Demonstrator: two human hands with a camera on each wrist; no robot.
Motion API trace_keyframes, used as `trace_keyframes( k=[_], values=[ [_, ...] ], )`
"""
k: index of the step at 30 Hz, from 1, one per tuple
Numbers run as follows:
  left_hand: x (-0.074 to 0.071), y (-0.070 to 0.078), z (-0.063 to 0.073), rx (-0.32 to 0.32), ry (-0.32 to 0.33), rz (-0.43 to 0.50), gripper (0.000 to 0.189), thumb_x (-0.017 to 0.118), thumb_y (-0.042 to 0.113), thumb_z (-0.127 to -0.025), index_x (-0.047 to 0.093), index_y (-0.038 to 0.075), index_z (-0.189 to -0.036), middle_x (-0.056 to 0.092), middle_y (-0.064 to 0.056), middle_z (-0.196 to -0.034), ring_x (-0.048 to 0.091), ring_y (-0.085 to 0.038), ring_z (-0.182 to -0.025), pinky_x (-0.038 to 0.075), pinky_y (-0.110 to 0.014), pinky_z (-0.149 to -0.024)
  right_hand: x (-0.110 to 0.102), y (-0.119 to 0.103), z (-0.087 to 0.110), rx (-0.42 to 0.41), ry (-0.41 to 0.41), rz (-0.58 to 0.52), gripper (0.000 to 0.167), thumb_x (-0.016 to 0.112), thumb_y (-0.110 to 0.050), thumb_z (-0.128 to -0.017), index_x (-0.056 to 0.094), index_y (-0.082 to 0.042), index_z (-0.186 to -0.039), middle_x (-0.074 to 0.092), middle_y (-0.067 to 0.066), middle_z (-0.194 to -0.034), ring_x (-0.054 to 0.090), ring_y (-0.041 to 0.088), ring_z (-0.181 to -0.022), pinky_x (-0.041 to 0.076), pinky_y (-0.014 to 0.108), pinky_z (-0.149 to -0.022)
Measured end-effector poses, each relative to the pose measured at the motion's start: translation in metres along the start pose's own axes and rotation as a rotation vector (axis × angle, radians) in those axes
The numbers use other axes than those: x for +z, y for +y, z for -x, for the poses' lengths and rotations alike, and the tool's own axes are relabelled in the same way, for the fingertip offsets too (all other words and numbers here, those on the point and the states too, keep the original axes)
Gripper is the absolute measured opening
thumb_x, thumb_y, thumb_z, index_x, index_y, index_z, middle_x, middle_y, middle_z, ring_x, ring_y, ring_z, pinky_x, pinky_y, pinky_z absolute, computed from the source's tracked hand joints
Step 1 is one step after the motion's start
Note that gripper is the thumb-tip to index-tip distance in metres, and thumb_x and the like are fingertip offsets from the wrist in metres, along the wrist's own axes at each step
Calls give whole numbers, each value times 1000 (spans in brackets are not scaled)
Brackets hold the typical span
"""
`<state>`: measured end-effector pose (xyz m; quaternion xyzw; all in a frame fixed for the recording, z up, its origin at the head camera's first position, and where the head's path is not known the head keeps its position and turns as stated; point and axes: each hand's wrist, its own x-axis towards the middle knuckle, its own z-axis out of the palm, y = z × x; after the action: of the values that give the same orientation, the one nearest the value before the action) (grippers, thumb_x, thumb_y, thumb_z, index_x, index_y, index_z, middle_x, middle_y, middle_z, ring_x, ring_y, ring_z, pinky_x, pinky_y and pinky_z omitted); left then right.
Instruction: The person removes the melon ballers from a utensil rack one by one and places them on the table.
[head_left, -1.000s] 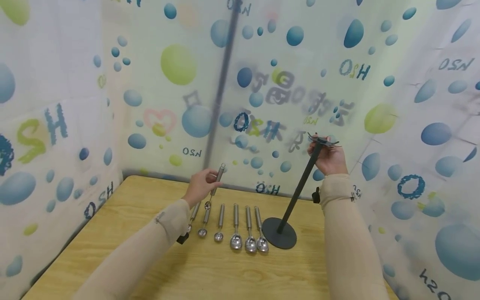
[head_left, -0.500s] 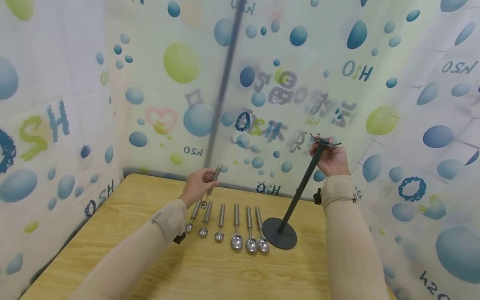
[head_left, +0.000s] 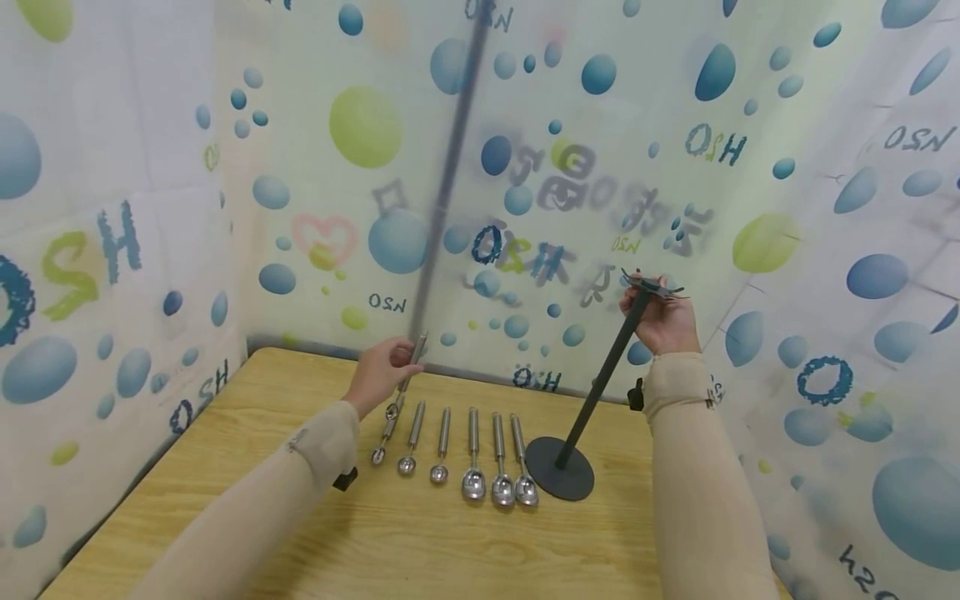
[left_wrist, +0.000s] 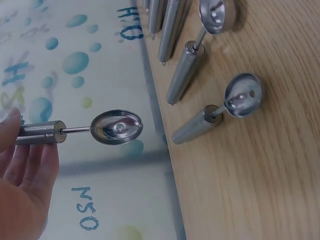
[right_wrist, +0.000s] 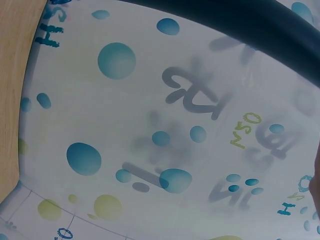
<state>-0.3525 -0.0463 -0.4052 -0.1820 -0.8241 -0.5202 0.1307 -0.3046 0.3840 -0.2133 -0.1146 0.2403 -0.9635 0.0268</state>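
Between thumb and fingers, my left hand (head_left: 377,372) pinches the steel handle of a melon baller (left_wrist: 116,128). Its small oval bowl has a hole in the middle and hangs downward in the head view. This bowl overlaps the handle of the leftmost scoop (head_left: 379,454) lying on the table. My right hand (head_left: 667,323) grips the hooked top (head_left: 654,286) of a dark utensil stand (head_left: 602,382) from behind. The stand's pole leans right in the head view, above its round base (head_left: 558,481). Only a sliver of the right hand (right_wrist: 315,185) shows in the right wrist view.
On the wooden table (head_left: 450,550), several steel scoops lie in a row, handles toward the back. Small-bowled melon ballers (head_left: 407,465) are at left, larger scoops (head_left: 473,483) at right beside the base. A patterned curtain (head_left: 360,200) hangs behind the table's back edge.
My left hand has moved left with the melon baller, from over the second scoop to over the leftmost one. My right hand stays at the top of the stand.
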Motion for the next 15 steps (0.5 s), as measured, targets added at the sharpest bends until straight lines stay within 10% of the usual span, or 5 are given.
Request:
trace_keyframes(
  k=[15],
  values=[
    [-14,-24,9,-34,28,-76,33,79,18,-91,65,2,-116,71,-14,-106,68,-30,-97,57,-46,-83,1,0,1,5,11,-18,33,58,-18,-100,57,6,-77,65,23,-97,52,34,-75,42,44,-77]
  ],
)
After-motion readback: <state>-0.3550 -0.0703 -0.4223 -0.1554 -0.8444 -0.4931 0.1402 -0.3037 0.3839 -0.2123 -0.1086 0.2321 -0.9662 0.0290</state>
